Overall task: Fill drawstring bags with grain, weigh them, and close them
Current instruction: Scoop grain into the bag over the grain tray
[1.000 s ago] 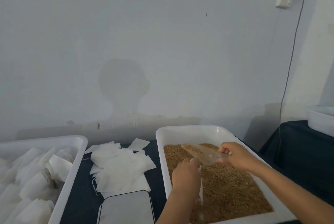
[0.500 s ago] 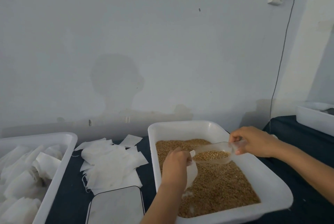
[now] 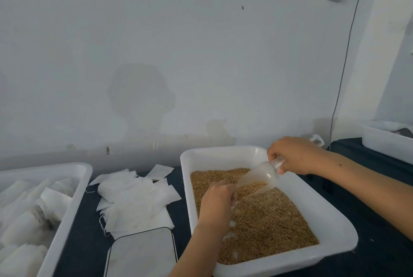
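A dark counter (image 3: 80,232) stands before a pale wall. At far left, a white tray (image 3: 73,200) holds filled white bags (image 3: 26,221). Right of it lies a loose pile of empty bags (image 3: 134,200), with a flat scale (image 3: 143,254) near the viewer. Further right, a white tub (image 3: 330,227) holds brown grain (image 3: 268,223). Over it, the left hand (image 3: 216,205) grips what seems a small white bag, mostly hidden. The right hand (image 3: 292,154) holds a clear scoop (image 3: 259,178) by its handle, tilted down toward the left hand.
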Tool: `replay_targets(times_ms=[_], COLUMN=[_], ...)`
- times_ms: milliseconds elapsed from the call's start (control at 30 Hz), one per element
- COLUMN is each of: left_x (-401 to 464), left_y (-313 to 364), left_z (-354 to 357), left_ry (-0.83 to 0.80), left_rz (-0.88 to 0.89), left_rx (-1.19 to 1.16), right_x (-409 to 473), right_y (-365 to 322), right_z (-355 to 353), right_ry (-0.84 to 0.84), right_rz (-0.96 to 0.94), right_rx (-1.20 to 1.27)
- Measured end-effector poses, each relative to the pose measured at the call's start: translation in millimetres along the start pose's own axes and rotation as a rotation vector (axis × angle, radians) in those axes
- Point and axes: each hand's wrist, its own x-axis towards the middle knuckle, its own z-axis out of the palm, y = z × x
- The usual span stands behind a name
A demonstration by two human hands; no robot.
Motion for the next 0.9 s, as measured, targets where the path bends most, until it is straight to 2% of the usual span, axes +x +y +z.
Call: replay_targets(times_ms=[333,433,567,700,900], left_x=[1,0,4,8,10], left_y=[-3,-3,-7,-10,-16], left_z=[1,1,-6,-9,-9], left_ry=[0.005,0.028,0.09,0.183,0.285], left_rz=[-0.078,-0.203,-0.37,-0.503,-0.566], left_rx=[-0.117,-0.266,-0.557,-0.776,-0.857], right_x=[0,-3,-2,2,9], right_y=[-6,-1,4,1,-26], right_z=[-8,-6,9,45,111], right_ry=[0.169,0.132,0.0,-0.08,-0.087], right_rz=[-0.078,0.016,0.134,0.167,0.197], right_rx=[-0.191,-0.178,-0.156,-0.067,0.245])
